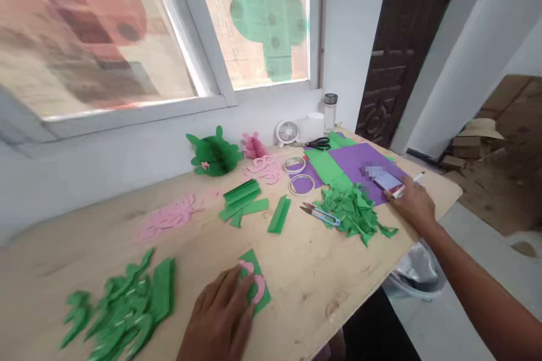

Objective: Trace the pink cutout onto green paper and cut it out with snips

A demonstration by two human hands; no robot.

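Note:
My left hand (220,316) lies with fingers stretched over a pink curved paper cutout (259,289), pressing it onto a folded green paper piece (250,259). At the right side of the table, my right hand (412,200) has its fingers closed around a white pen (419,176), which shows on both sides of them. A phone (387,180) lies beside those fingertips on a purple sheet (355,158). To the left of my left hand is a pile of green curved cutouts (122,310), with a green folded stack (163,287) against it.
Thread snips (320,215) lie by green scraps (351,211). Behind them are tape rolls (301,185), black-handled scissors (318,144), a small fan (288,132) and a bottle (330,113). Pink cutouts (173,217) and a green paper figure (215,152) lie toward the wall.

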